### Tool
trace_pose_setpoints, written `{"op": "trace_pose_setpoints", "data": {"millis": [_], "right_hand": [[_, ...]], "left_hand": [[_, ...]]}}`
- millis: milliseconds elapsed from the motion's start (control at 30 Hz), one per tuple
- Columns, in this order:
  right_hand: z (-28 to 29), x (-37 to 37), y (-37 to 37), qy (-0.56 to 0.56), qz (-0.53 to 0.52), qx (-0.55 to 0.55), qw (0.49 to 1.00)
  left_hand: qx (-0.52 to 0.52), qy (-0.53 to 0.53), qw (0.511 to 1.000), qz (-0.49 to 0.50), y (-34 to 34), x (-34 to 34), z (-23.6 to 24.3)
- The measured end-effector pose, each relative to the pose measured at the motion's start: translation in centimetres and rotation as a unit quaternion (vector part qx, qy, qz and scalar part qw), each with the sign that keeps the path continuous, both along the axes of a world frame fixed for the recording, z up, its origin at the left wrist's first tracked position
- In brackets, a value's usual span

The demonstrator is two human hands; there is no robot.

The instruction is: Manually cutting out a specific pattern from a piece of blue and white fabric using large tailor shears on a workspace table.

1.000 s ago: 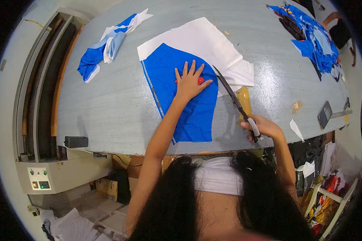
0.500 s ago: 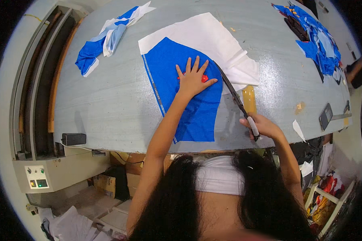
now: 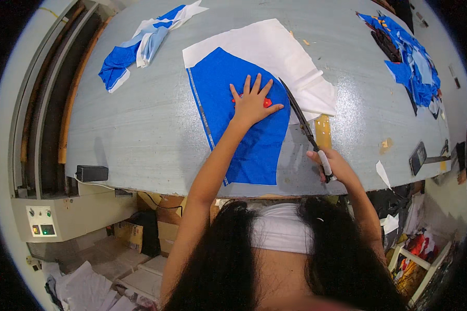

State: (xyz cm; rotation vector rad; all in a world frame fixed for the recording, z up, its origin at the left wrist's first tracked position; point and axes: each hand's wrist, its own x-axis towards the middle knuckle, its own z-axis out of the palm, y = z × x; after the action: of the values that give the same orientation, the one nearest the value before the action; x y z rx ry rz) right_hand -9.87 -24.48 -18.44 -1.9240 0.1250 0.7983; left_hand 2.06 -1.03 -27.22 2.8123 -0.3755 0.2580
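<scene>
My left hand (image 3: 251,106) lies flat with fingers spread on a blue fabric piece (image 3: 254,160), covering part of a red mark on it. A printed strip runs down the left edge of the blue piece. White fabric (image 3: 275,46) extends from under its upper part and spreads to the right. My right hand (image 3: 334,166) is closed around the pale-wrapped handle of long dark scissors (image 3: 302,116). Their blades lie along the curved right edge of the blue piece, over the white fabric. How far apart the blades are is hard to make out.
Crumpled blue and white fabric (image 3: 124,59) lies far left; a larger blue pile (image 3: 410,52) is far right. Yellowish tape (image 3: 323,132) marks the grey table (image 3: 140,145). A phone (image 3: 417,158) and a black box (image 3: 92,173) sit near its edges. A machine (image 3: 83,215) stands left.
The scissors have shifted slightly relative to the fabric edge, and their blades look a little different. My left hand stays pressed on the blue piece. The whole view has moved slightly.
</scene>
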Motion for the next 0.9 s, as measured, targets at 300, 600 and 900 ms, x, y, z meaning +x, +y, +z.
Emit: {"op": "trace_pose_setpoints", "data": {"millis": [300,600,900], "right_hand": [[-1.3,0.3,-0.6,-0.026,0.011,-0.022,0.999],[-1.2,1.1,-1.9,-0.058,0.050,-0.061,0.995],[-1.4,1.7,-2.4,-0.050,0.075,-0.101,0.991]], "left_hand": [[0.000,0.002,1.000,0.000,0.1,0.0,0.2],[0.008,0.025,1.000,-0.001,0.1,-0.1,0.7],[0.008,0.013,1.000,0.001,0.3,0.0,0.6]]}}
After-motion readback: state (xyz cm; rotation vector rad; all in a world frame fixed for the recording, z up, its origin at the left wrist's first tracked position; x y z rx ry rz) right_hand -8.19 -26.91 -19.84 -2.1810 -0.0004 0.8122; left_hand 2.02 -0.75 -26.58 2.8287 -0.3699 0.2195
